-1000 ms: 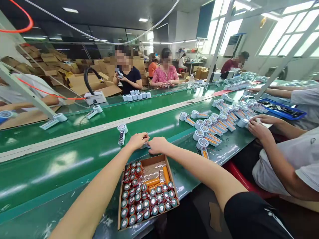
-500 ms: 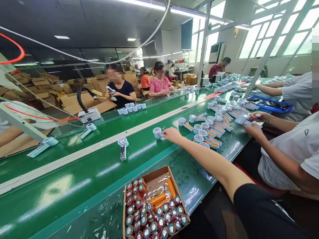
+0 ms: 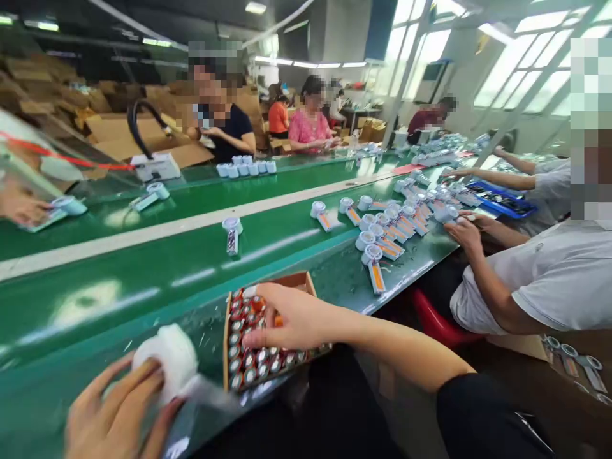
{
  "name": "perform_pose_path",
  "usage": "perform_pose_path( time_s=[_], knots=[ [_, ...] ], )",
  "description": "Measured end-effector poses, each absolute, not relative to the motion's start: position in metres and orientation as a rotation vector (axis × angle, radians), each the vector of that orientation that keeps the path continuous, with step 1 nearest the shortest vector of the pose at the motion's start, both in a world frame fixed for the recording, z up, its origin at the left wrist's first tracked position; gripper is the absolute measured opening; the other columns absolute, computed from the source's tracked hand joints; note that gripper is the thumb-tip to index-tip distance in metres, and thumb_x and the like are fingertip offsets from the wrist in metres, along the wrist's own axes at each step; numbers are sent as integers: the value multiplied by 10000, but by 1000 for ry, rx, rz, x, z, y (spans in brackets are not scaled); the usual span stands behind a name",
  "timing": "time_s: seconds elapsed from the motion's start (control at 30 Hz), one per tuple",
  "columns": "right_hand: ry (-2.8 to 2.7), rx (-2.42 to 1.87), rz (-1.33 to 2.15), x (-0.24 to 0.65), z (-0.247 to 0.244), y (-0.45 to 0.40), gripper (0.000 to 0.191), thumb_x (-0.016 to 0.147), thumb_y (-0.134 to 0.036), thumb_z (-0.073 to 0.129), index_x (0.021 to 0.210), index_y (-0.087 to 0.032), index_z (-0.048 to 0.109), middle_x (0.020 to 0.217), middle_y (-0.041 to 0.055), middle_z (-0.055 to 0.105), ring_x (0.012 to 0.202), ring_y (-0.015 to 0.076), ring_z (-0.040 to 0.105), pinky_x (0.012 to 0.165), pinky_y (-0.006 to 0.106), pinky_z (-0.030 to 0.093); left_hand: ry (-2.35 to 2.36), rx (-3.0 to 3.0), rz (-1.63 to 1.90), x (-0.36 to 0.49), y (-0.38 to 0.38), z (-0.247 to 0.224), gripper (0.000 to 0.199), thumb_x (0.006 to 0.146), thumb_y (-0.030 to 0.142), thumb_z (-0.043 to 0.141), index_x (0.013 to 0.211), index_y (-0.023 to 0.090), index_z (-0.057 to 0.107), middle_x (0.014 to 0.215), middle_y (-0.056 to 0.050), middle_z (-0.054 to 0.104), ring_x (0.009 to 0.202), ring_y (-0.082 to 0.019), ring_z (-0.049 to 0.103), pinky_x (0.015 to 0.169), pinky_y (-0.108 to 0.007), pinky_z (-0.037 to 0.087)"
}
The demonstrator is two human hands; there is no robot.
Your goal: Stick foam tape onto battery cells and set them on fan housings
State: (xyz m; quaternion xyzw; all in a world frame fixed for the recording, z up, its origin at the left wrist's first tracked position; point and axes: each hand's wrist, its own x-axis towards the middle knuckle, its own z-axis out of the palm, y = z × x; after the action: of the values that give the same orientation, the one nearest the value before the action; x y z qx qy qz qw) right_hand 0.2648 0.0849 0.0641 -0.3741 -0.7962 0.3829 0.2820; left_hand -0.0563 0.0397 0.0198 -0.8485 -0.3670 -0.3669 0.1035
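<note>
well, white piece (image 3: 178, 358) against left fingers (image 3: 125, 394)

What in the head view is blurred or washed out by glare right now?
Head view: the left hand and the white rounded object it holds are smeared, probably by motion; the bright paned windows are blown out; pale glare streaks the glossy green belt; the right hand looks sharper.

Black short sleeve (image 3: 478, 408) and black lapwear (image 3: 335, 408)
Above the elbow from the bare right hand (image 3: 291, 319), the sleeve bears a thin pale marking (image 3: 533, 428); the lapwear lies below that hand.
</note>
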Motion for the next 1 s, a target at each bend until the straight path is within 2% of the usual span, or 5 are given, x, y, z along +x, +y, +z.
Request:
perform_pose_path(
  time_s=[0.13,0.23,0.57,0.83,1.0],
  knots=[
    [-2134,-740,1592,246,38,12,319,980,-501,689,1059,-193,712,867,-13,748,674,114,665,589,190,464,-1160,-2618,-957,-27,34,26,363,965,269,537,1324,220,563,1405,-126,619,1364,-327,574,1144,-503,507],
    [-2477,-552,1487,250,14,-17,333,1038,-414,616,834,-177,730,753,-2,735,650,116,662,601,198,443,-1374,-2616,-928,-28,25,20,327,975,273,563,1294,215,603,1439,-107,626,1334,-298,613,1138,-448,525],
    [-2765,-1299,485,295,40,104,202,1025,-270,588,1145,-188,729,1040,83,762,934,238,700,783,298,465,-1400,-2611,-1042,-30,-25,-21,408,995,165,520,1399,221,541,1371,-123,666,1321,-272,627,1125,-464,545],
    [-2957,-1222,534,259,4,148,251,778,-118,807,1017,-196,797,942,90,766,880,255,715,789,294,494,-1291,-2694,-1045,-5,-26,-10,378,979,131,567,1348,202,611,1298,-110,691,1294,-261,608,1098,-446,562],
    [-2599,-1228,472,299,28,128,309,997,-215,548,1259,-156,701,1126,114,711,1031,223,668,864,309,536,-1198,-2736,-989,-7,-33,-1,404,959,59,554,1339,183,614,1274,-120,688,1291,-278,572,1124,-514,524]
  ],
)
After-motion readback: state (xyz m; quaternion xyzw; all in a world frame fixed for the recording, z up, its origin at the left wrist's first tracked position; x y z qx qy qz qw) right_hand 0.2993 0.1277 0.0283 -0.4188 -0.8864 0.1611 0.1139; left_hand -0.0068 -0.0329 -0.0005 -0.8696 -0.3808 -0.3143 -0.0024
